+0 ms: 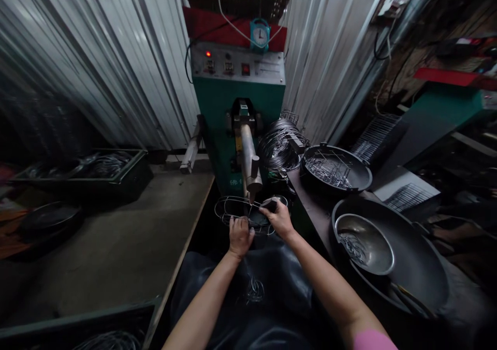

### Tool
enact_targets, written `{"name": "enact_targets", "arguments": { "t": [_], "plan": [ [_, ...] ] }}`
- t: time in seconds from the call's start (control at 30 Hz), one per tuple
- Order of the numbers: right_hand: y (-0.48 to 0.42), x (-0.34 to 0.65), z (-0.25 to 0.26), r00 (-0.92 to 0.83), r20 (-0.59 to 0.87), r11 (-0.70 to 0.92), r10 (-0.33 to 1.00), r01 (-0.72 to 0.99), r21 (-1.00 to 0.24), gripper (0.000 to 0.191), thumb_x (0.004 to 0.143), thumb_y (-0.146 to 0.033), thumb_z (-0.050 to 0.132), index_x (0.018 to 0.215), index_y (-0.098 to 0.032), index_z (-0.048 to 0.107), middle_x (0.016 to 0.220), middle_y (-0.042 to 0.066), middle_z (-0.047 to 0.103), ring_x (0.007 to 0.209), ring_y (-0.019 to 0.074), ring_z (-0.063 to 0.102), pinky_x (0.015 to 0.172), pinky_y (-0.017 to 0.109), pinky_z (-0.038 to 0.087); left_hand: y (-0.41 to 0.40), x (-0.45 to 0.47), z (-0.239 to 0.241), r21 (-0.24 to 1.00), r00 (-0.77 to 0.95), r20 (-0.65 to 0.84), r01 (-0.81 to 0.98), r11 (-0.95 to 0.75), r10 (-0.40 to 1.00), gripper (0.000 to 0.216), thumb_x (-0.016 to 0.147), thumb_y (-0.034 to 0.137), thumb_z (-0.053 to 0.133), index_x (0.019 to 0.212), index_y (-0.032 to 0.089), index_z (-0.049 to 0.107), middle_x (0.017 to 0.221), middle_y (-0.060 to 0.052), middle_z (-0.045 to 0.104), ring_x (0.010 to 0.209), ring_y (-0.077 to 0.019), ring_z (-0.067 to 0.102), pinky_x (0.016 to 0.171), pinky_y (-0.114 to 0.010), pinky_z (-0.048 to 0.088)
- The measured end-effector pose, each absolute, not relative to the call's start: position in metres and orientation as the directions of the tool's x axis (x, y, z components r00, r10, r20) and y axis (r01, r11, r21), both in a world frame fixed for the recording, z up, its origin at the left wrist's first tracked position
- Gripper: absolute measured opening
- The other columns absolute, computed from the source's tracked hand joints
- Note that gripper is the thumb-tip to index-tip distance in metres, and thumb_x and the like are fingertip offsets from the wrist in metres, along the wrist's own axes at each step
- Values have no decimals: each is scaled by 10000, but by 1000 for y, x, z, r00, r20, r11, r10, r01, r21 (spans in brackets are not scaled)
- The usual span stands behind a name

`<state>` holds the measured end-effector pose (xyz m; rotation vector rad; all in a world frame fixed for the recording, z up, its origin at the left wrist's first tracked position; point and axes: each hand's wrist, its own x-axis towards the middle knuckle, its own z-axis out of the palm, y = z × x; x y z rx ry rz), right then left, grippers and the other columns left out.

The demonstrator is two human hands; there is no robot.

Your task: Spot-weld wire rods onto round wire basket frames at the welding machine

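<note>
Both of my hands are at a round wire frame [225,216] under the electrode arm of a green spot welder [213,99]. My left hand [239,234] is closed on the near side of the frame. My right hand [280,218] pinches the frame's right part, close to the electrode tip [251,200]. Whether a separate piece of wire is also in the right fingers cannot be made out. A small bunch of bent wire pieces [255,290] lies on the dark apron [279,282] over my lap.
On the right stand a black pan [363,176] with wire pieces and a large wok [423,267] holding a metal bowl [378,236]. Wire coils [281,143] lie beside the welder. Green bins [128,176] of wire stand on the left floor. A small clock [260,33] sits on the welder.
</note>
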<state>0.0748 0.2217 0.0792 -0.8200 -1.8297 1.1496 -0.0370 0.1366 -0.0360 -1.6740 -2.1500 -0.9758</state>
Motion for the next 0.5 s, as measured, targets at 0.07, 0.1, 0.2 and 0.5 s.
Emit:
{"name": "enact_targets", "arguments": {
  "t": [0.07, 0.1, 0.2, 0.5],
  "plan": [
    [224, 73, 82, -468, 300, 380, 831, 85, -921, 165, 685, -338, 656, 738, -197, 588, 720, 8, 615, 697, 162, 569, 690, 288, 459, 140, -33, -35, 372, -323, 547, 920, 122, 772, 268, 699, 219, 543, 959, 155, 525, 915, -118, 581, 929, -281, 538, 965, -503, 325],
    [225, 74, 83, -470, 303, 378, 829, 73, -923, 161, 683, -333, 659, 737, -196, 595, 732, 11, 620, 711, 162, 575, 698, 287, 459, 142, -31, -35, 384, -334, 544, 915, 126, 770, 277, 693, 220, 545, 962, 160, 520, 919, -115, 577, 935, -283, 536, 960, -506, 326],
    [225, 89, 83, -454, 259, 302, 853, 23, -953, 182, 670, -334, 676, 769, -192, 619, 783, 21, 646, 775, 173, 595, 757, 301, 459, 143, -23, -37, 429, -398, 552, 889, 159, 733, 314, 676, 218, 547, 980, 159, 497, 926, -110, 566, 939, -289, 534, 947, -522, 329],
    [217, 126, 66, -402, 101, 21, 910, -199, -980, 248, 704, -402, 626, 845, -203, 579, 868, 39, 667, 816, 206, 631, 806, 358, 483, 130, -14, -33, 656, -520, 578, 754, 21, 629, 294, 627, 203, 588, 877, 200, 434, 828, -51, 505, 801, -223, 546, 768, -396, 471]
  ]
}}
